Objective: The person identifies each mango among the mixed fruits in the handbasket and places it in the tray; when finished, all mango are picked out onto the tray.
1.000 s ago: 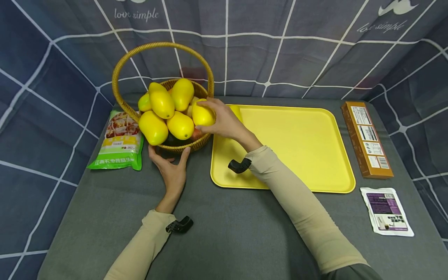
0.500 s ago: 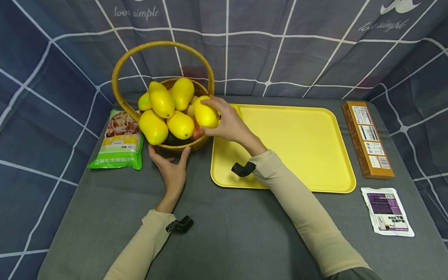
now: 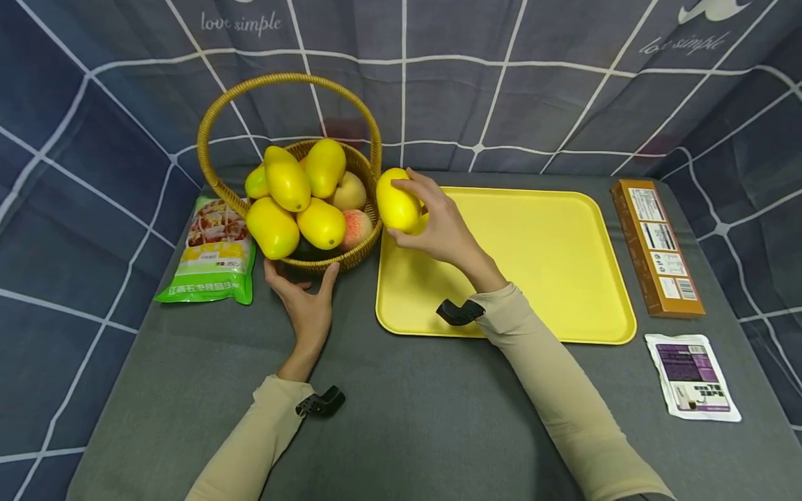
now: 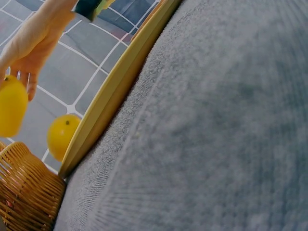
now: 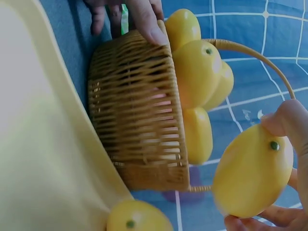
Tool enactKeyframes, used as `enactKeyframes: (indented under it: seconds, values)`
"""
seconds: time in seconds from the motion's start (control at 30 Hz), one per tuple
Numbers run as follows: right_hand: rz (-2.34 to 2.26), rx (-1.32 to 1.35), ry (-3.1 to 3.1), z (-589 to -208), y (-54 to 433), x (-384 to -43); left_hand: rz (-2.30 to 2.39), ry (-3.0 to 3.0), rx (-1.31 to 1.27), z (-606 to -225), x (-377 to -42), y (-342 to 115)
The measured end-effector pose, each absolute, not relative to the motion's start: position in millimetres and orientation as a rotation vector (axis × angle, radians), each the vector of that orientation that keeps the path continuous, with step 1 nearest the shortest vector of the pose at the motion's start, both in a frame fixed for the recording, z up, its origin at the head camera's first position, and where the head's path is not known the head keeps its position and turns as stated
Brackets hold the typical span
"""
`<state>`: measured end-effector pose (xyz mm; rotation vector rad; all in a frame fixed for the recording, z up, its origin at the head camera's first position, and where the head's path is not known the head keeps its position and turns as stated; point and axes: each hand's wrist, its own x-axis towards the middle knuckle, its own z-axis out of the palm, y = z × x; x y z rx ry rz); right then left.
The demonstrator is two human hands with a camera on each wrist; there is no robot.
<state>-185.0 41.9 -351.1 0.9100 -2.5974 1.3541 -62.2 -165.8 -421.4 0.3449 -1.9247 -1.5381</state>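
Note:
My right hand (image 3: pixel 446 224) grips a yellow mango (image 3: pixel 397 200) between thumb and fingers, just right of the basket rim and above the tray's back left corner. My left hand (image 3: pixel 305 306) rests against the front of the round wicker basket (image 3: pixel 360 259), thumb and fingers spread along its side. In the right wrist view, its thumb touches the basket near the rim. Several mangoes (image 3: pixel 288 182) are heaped in the basket, with a pinkish peach (image 3: pixel 356 228) and a pale round fruit (image 3: pixel 349 192). Another mango (image 5: pixel 138 217) lies on the yellow tray (image 3: pixel 520 264), mostly hidden behind the right hand in the head view.
The basket's tall handle (image 3: pixel 288 76) arches above the fruit. A green food packet (image 3: pixel 213 257) lies left of the basket. Beyond the tray's right edge are a brown box (image 3: pixel 658 250) and a white-and-purple pouch (image 3: pixel 692 379). A checked cloth (image 3: pixel 464 104) encloses the back and sides.
The right hand has lifted a mango out of the basket and carried it right, over the rim. The peach and pale fruit are now uncovered. The left hand has stayed at the basket.

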Motion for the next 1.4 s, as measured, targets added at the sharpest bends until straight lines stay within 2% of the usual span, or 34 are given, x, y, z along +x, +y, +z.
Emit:
enactKeyframes:
  seconds: [0.67,1.4]
  values:
    - [1.371,0.692,-2.489,-377,88,-187,-1.556,-1.926,0.340,-420,-62,-166]
    - [1.384,0.525,-2.675,-409,117,-210,-1.563,-1.914,0.324,-422,-63,-167]
